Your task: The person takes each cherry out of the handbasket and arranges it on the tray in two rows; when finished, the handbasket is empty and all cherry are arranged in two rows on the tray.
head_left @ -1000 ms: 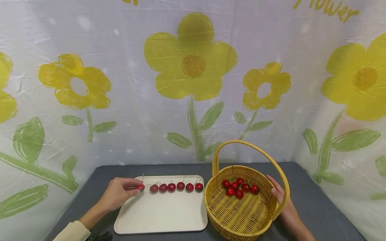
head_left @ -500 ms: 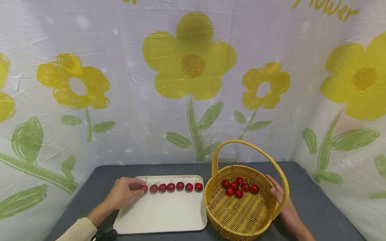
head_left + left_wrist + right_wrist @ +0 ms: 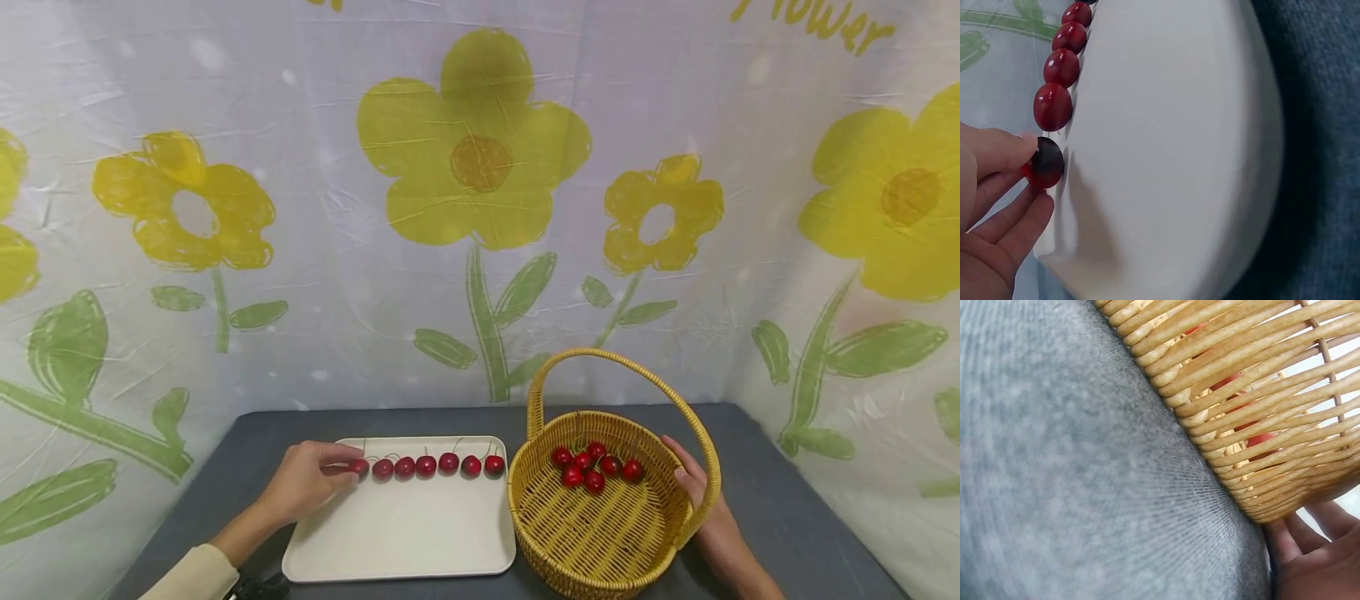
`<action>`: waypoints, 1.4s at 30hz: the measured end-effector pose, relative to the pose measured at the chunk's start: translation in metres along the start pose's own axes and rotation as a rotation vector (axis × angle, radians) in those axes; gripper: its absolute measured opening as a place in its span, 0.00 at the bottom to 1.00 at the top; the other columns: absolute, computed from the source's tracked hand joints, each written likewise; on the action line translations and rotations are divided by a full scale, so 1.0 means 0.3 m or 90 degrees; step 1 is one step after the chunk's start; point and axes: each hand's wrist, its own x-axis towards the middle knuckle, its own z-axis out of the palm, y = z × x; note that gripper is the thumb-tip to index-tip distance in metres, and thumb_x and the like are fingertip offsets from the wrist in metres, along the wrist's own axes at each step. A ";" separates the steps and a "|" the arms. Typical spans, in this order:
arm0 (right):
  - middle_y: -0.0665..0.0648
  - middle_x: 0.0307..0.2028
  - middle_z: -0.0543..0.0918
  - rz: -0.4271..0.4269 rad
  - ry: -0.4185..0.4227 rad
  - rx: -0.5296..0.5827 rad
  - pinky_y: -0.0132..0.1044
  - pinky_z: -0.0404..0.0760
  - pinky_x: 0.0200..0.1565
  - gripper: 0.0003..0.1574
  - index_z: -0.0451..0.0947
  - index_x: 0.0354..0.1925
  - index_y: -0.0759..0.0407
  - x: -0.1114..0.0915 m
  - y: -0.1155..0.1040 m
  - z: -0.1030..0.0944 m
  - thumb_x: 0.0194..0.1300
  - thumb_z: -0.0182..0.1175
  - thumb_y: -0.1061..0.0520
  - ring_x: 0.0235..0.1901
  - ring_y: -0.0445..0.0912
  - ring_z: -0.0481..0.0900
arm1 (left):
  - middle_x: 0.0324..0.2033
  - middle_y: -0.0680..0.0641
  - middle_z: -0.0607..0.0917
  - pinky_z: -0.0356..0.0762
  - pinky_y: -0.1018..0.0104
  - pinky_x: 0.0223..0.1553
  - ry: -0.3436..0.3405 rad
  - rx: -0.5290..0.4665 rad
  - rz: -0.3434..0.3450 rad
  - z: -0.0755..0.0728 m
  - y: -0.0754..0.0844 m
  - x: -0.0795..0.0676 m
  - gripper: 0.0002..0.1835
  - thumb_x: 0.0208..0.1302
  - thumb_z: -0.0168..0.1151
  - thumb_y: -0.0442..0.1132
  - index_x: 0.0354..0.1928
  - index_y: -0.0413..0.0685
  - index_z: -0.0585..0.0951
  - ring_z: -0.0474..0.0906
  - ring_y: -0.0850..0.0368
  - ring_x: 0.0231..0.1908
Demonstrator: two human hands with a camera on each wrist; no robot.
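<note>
Thumb and fingertips of my left hand point(image 3: 303, 483) pinch a dark red cherry point(image 3: 1047, 162) at the left end of a row on the white tray point(image 3: 420, 533). Several more stemmed cherries point(image 3: 425, 466) run rightward from it along the tray's far side. To the right stands a yellow wicker basket point(image 3: 581, 585) with a tall arched handle; several cherries point(image 3: 594, 482) lie at the far side of its floor. My right hand point(image 3: 711, 512) holds the basket's right side, thumb at the rim. In the right wrist view its fingers point(image 3: 1285, 540) reach behind the woven wall.
A dark grey cloth point(image 3: 780, 500) covers the table under tray and basket. Behind and at both sides hangs a pale curtain point(image 3: 337, 333) printed with yellow flowers. Close to the left forearm, a black object point(image 3: 258, 586) shows at the tray's near left corner.
My left hand has shifted slightly right with its cherry, bringing it up to the row's end, and then stays there. The right hand and basket hold still.
</note>
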 end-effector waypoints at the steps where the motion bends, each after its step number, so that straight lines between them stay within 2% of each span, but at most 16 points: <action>1: 0.67 0.84 0.56 0.001 -0.003 0.003 0.23 0.80 0.59 0.39 0.46 0.90 0.55 0.001 0.000 0.000 0.93 0.35 0.42 0.65 0.20 0.71 | 0.48 0.42 0.95 0.92 0.63 0.44 0.006 0.001 -0.003 -0.003 0.002 -0.002 0.16 0.62 0.80 0.30 0.52 0.43 0.93 0.95 0.48 0.46; 5: 0.66 0.85 0.56 0.004 -0.006 0.009 0.23 0.80 0.59 0.39 0.46 0.90 0.53 0.007 -0.001 0.001 0.93 0.36 0.42 0.65 0.20 0.71 | 0.51 0.41 0.94 0.92 0.65 0.43 0.033 -0.034 -0.014 -0.008 0.031 -0.009 0.17 0.65 0.80 0.35 0.56 0.43 0.92 0.94 0.45 0.49; 8: 0.66 0.85 0.56 0.006 -0.008 0.014 0.24 0.81 0.59 0.39 0.46 0.90 0.52 0.010 -0.003 0.000 0.93 0.36 0.41 0.65 0.21 0.72 | 0.56 0.40 0.93 0.89 0.71 0.47 0.019 -0.129 -0.020 -0.003 0.083 -0.018 0.20 0.68 0.79 0.40 0.60 0.43 0.90 0.93 0.46 0.54; 12: 0.67 0.84 0.56 0.004 -0.014 0.022 0.26 0.83 0.59 0.39 0.45 0.90 0.52 0.012 -0.001 0.002 0.93 0.36 0.41 0.66 0.24 0.75 | 0.61 0.37 0.89 0.88 0.70 0.53 -0.047 -0.291 -0.018 0.019 0.189 -0.030 0.23 0.72 0.76 0.41 0.64 0.42 0.87 0.90 0.50 0.60; 15: 0.65 0.83 0.58 0.001 -0.016 0.025 0.29 0.84 0.59 0.39 0.45 0.90 0.53 0.009 0.001 0.003 0.93 0.36 0.42 0.66 0.26 0.76 | 0.63 0.33 0.88 0.89 0.66 0.56 -0.106 -0.374 0.012 0.051 0.276 -0.037 0.23 0.72 0.75 0.37 0.66 0.37 0.85 0.90 0.54 0.59; 19: 0.60 0.80 0.63 0.001 -0.016 0.027 0.31 0.86 0.58 0.39 0.45 0.90 0.52 0.006 0.001 0.002 0.93 0.36 0.42 0.65 0.28 0.78 | 0.63 0.35 0.88 0.88 0.66 0.58 -0.179 -0.424 0.051 0.102 0.374 -0.039 0.24 0.73 0.73 0.34 0.68 0.35 0.83 0.89 0.57 0.60; 23: 0.59 0.80 0.63 0.007 -0.011 0.021 0.31 0.86 0.58 0.39 0.46 0.90 0.51 0.007 0.000 0.001 0.93 0.36 0.41 0.65 0.28 0.78 | 0.63 0.37 0.88 0.88 0.64 0.60 -0.233 -0.460 0.095 0.162 0.438 -0.020 0.24 0.74 0.72 0.34 0.69 0.36 0.83 0.88 0.57 0.62; 26: 0.58 0.79 0.65 0.008 -0.006 0.014 0.31 0.86 0.57 0.39 0.46 0.90 0.51 0.009 -0.001 0.002 0.93 0.37 0.41 0.64 0.28 0.79 | 0.63 0.36 0.88 0.88 0.63 0.59 -0.250 -0.465 0.135 0.208 0.474 0.000 0.23 0.74 0.72 0.34 0.68 0.37 0.84 0.88 0.53 0.62; 28: 0.51 0.77 0.69 0.008 -0.005 0.011 0.31 0.86 0.57 0.38 0.47 0.90 0.51 0.009 -0.001 0.002 0.93 0.37 0.42 0.64 0.29 0.80 | 0.64 0.33 0.87 0.88 0.63 0.59 -0.260 -0.468 0.156 0.239 0.497 0.014 0.23 0.74 0.72 0.34 0.68 0.36 0.84 0.87 0.45 0.64; 30: 0.54 0.78 0.69 0.010 -0.005 0.007 0.31 0.86 0.56 0.38 0.46 0.90 0.51 0.010 -0.003 0.002 0.93 0.37 0.41 0.63 0.28 0.80 | 0.62 0.34 0.88 0.88 0.64 0.58 -0.266 -0.460 0.170 0.271 0.520 0.030 0.22 0.74 0.72 0.35 0.67 0.37 0.85 0.87 0.40 0.64; 33: 0.60 0.82 0.65 0.018 -0.006 0.003 0.30 0.85 0.57 0.39 0.46 0.90 0.48 0.009 -0.006 0.004 0.93 0.36 0.40 0.63 0.26 0.78 | 0.61 0.38 0.90 0.88 0.65 0.58 -0.281 -0.445 0.177 0.320 0.556 0.055 0.22 0.74 0.73 0.37 0.66 0.39 0.86 0.88 0.44 0.63; 35: 0.68 0.84 0.59 0.020 -0.006 0.000 0.29 0.85 0.57 0.39 0.46 0.90 0.48 0.009 -0.008 0.005 0.92 0.36 0.39 0.63 0.25 0.77 | 0.60 0.45 0.91 0.88 0.66 0.58 -0.287 -0.417 0.179 0.348 0.583 0.074 0.20 0.74 0.73 0.38 0.65 0.43 0.87 0.89 0.55 0.60; 37: 0.68 0.84 0.59 0.018 -0.005 -0.001 0.30 0.85 0.57 0.38 0.46 0.90 0.47 0.007 -0.005 0.005 0.92 0.36 0.39 0.63 0.26 0.78 | 0.59 0.49 0.92 0.87 0.68 0.58 -0.293 -0.386 0.183 0.371 0.609 0.094 0.20 0.73 0.74 0.40 0.64 0.47 0.88 0.89 0.62 0.58; 40: 0.68 0.84 0.59 0.011 -0.005 -0.002 0.30 0.86 0.57 0.38 0.47 0.90 0.47 0.007 -0.001 0.004 0.93 0.36 0.40 0.63 0.26 0.78 | 0.57 0.52 0.93 0.86 0.69 0.59 -0.293 -0.327 0.206 0.399 0.653 0.127 0.19 0.72 0.75 0.42 0.62 0.51 0.90 0.90 0.63 0.57; 42: 0.68 0.83 0.59 0.008 -0.006 -0.002 0.30 0.85 0.57 0.38 0.47 0.90 0.48 0.007 -0.001 0.003 0.93 0.35 0.40 0.64 0.26 0.78 | 0.56 0.52 0.93 0.86 0.70 0.59 -0.298 -0.287 0.221 0.415 0.681 0.150 0.19 0.71 0.76 0.43 0.62 0.51 0.90 0.91 0.59 0.57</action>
